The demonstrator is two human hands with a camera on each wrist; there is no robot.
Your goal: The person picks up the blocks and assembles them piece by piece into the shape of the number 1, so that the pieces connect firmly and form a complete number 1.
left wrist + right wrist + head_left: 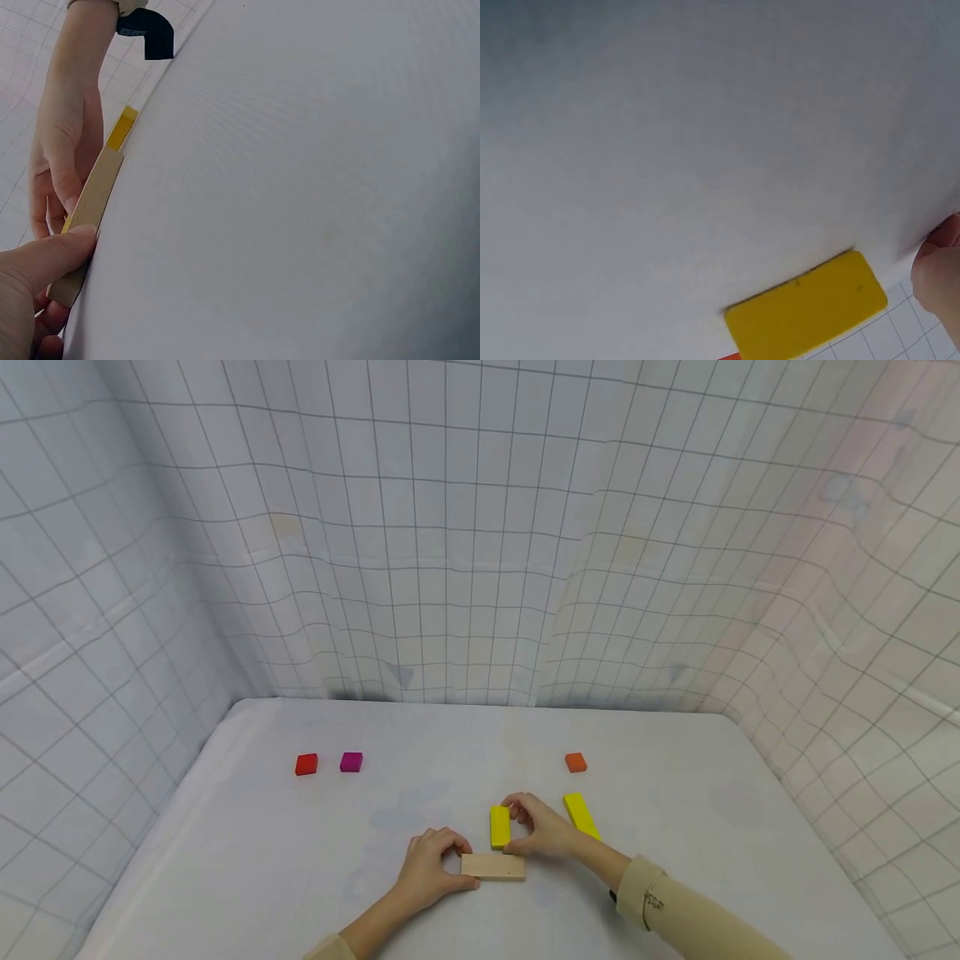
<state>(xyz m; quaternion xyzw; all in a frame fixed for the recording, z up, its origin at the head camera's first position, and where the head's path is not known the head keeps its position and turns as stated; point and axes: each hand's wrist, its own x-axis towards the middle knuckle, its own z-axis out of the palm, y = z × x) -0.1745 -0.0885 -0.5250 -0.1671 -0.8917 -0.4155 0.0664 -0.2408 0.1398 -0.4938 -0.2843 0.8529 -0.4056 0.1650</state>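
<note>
My left hand holds a plain wooden block at its left end, thumb on the near side and fingers on the far side. Just beyond that block lies a short yellow block, turned lengthwise away from me. My right hand pinches the yellow block end to end, fingertips at its far end and thumb at its near end. In the left wrist view the wooden block mostly hides the yellow one. Only a bit of the right hand shows in the right wrist view.
A second yellow block lies right of my right hand, partly behind the forearm. An orange block is farther back. A red block and a magenta block lie at the back left. Gridded curtains surround the white table.
</note>
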